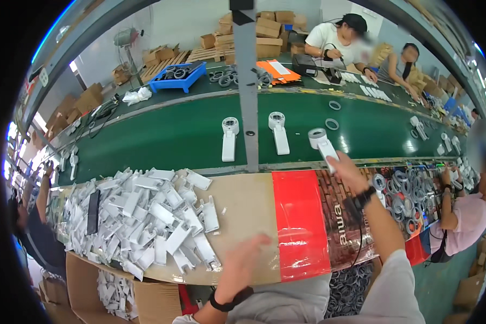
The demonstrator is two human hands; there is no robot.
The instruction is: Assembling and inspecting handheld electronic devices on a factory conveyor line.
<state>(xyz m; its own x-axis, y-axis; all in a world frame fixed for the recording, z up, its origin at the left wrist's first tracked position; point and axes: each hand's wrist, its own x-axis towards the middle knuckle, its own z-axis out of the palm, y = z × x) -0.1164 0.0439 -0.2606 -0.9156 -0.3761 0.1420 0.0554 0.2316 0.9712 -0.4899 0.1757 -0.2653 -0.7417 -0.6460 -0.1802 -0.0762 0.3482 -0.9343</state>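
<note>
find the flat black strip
The black strip lies toward the left of the head view, on top of the white plastic parts, well left of the left hand.

The right grip (pixel 349 171) holds a white round-headed device (pixel 324 144).

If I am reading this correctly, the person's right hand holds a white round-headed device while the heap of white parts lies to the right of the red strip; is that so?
Not quite: the head view shows the heap of white parts lying to the left of the red strip. The right hand does hold the white round-headed device.
</note>
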